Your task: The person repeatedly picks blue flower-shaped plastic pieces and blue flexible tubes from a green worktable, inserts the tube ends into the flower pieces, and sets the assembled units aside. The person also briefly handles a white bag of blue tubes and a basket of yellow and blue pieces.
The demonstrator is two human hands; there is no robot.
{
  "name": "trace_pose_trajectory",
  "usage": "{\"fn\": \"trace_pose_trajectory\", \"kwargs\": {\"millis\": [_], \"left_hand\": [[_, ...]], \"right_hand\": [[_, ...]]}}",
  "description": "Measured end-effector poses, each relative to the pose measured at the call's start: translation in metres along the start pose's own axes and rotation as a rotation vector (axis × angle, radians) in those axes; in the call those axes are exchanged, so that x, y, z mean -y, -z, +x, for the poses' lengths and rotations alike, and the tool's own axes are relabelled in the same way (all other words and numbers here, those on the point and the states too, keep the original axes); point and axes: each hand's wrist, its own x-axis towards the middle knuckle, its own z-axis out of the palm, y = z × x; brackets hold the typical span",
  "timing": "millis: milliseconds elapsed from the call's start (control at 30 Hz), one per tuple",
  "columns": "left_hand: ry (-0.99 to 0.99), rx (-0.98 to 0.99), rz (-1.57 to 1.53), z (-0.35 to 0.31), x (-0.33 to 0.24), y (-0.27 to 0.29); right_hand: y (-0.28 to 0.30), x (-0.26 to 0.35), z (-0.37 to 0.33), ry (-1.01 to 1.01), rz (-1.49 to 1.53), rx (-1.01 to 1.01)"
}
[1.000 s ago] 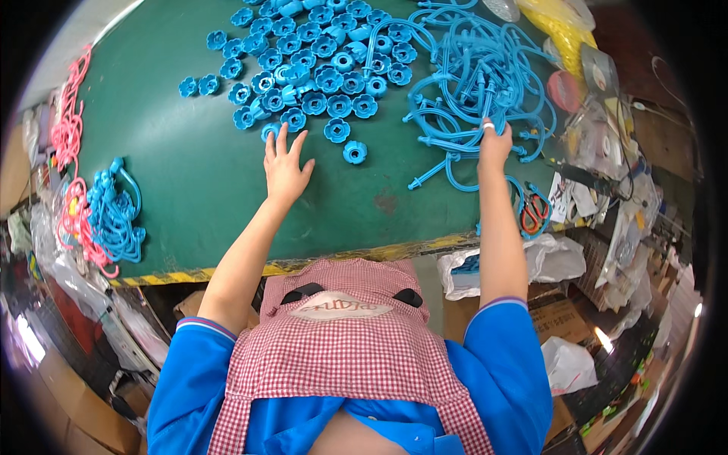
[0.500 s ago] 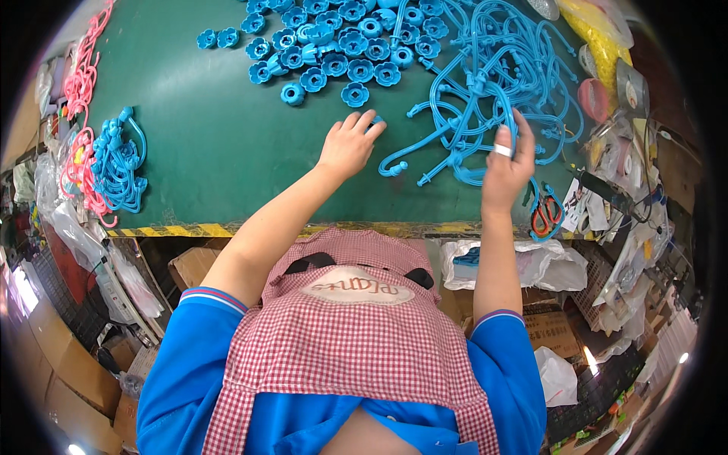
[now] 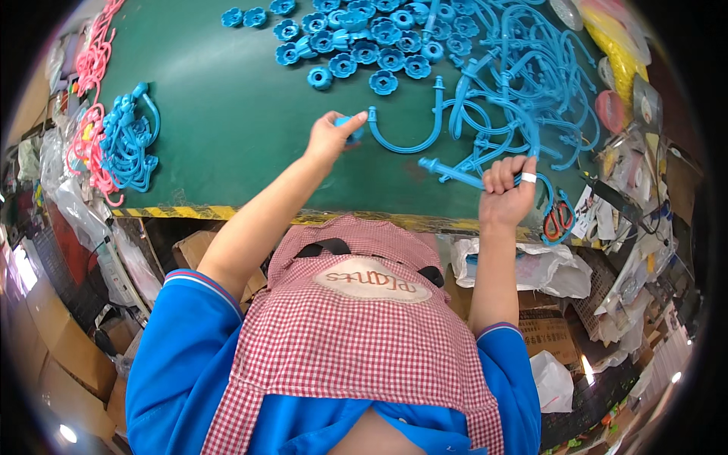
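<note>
My left hand point(image 3: 327, 140) is closed on a small blue flower-shaped plastic cup point(image 3: 352, 127), partly hidden by the fingers. To its right, my right hand point(image 3: 506, 194) grips a blue curved plastic rod point(image 3: 453, 173). The rod's knobbed end points left toward the cup, some distance from it. Just beyond both hands, another blue U-shaped rod point(image 3: 406, 149) lies on the table. A tangled heap of blue rods point(image 3: 542, 83) spreads behind my right hand. Many more blue flower cups point(image 3: 365, 51) lie in a loose group at the far middle.
The green table point(image 3: 227, 129) has a yellow-black striped front edge. At its left lie bundled blue rods point(image 3: 127, 144) and pink rods point(image 3: 92, 64). Red-handled scissors point(image 3: 559, 221) rest by the right front edge. A yellow bag point(image 3: 623, 64) and a pink tape roll point(image 3: 609, 111) stand at the right.
My right hand has drawn back toward the front edge and now grips a rod pulled from the heap. My left hand has shifted slightly left, with the cup now more visible.
</note>
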Motion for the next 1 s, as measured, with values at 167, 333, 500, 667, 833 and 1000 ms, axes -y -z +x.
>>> {"fn": "trace_pose_trajectory", "kwargs": {"millis": [167, 333, 500, 667, 833, 1000], "left_hand": [[0.1, 0.156, -0.362, -0.044, -0.002, -0.027], [0.152, 0.166, -0.356, -0.067, -0.023, -0.03], [-0.065, 0.277, -0.249, -0.073, -0.023, -0.023], [-0.571, 0.219, 0.216, -0.068, -0.005, 0.002], [-0.632, 0.126, 0.88, -0.022, 0.043, 0.081], [-0.89, -0.392, 0.947, 0.048, -0.008, 0.055]], "right_hand": [[-0.034, -0.036, -0.02, 0.074, 0.088, 0.128], [-0.038, -0.04, -0.021, 0.296, -0.008, 0.255], [-0.047, -0.045, -0.025, 0.069, 0.17, 0.146], [-0.003, -0.1, -0.028, -0.445, 0.293, -0.11], [0.006, -0.124, 0.034, 0.449, -1.128, -0.007], [-0.044, -0.133, 0.079, 0.32, -1.775, 0.327]]}}
